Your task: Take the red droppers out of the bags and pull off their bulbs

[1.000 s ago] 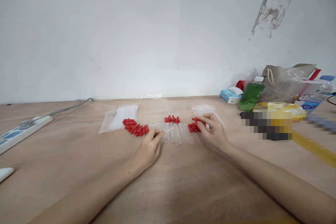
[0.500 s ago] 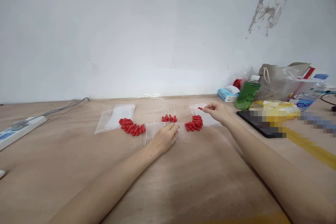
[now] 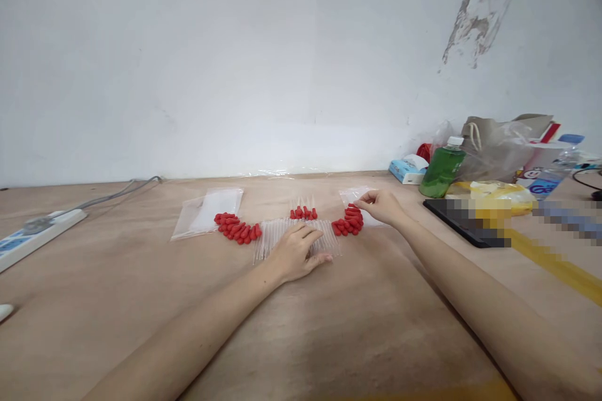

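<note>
A row of thin clear tubes (image 3: 268,239) lies side by side in the middle of the table. My left hand (image 3: 298,252) rests over them, its fingers stretched and thumb apart, hiding part of the row. At the right pile of red rubber bulbs (image 3: 347,224), my right hand (image 3: 380,207) pinches a red bulb (image 3: 353,205) at the pile's upper edge; the fingertips partly cover it. Another curved pile of red bulbs (image 3: 237,230) sits left of the tubes. Behind the row, several clear droppers with red bulbs (image 3: 303,212) point toward the wall.
Flat clear plastic bags (image 3: 202,210) lie at left, another (image 3: 352,193) under my right hand. A black tablet (image 3: 456,219), a green bottle (image 3: 442,169), a tissue box (image 3: 407,170) and a yellow bag (image 3: 505,197) stand right. A power strip (image 3: 61,225) lies left.
My right hand has come down and slightly left, bringing the red bulb to the right pile. My left thumb has spread away from the fingers over the tubes.
</note>
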A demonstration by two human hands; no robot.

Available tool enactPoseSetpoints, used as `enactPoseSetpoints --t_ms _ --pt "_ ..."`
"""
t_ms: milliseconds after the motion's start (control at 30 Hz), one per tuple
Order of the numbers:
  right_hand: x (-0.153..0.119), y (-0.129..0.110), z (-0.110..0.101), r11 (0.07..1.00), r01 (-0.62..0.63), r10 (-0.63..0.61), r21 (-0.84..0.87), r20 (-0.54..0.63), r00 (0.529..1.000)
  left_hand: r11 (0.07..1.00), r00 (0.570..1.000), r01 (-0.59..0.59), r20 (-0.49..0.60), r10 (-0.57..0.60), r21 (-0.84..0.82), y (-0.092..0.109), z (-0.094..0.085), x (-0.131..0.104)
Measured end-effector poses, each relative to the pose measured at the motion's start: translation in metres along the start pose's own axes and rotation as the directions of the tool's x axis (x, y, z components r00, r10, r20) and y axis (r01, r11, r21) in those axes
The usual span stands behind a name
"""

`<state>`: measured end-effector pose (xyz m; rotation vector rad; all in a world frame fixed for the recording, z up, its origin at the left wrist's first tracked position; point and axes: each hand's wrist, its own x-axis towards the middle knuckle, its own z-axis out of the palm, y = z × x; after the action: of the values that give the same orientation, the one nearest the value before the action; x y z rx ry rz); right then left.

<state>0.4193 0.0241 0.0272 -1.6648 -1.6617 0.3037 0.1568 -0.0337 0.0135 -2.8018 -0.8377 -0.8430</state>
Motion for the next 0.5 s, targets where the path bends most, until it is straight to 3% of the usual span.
enactPoseSetpoints --t_ms 267,400,500 --pt "0.005 0.011 0.003 0.999 0.01 -0.008 -0.04 0.031 0.999 0.998 0.999 0.053 -0.005 -0.053 -0.019 0.008 -0.029 -0.05" --pt "0.007 0.01 0.0 0.999 -0.007 0.005 -0.043 -0.055 0.998 0.993 0.992 0.1 -0.069 -0.104 -0.059 0.006 -0.033 -0.056" --pt "0.009 -0.007 0.001 0.996 -0.001 -0.004 -0.091 -0.056 0.998 0.992 0.994 0.09 -0.053 -0.095 -0.084 0.005 -0.032 -0.053"
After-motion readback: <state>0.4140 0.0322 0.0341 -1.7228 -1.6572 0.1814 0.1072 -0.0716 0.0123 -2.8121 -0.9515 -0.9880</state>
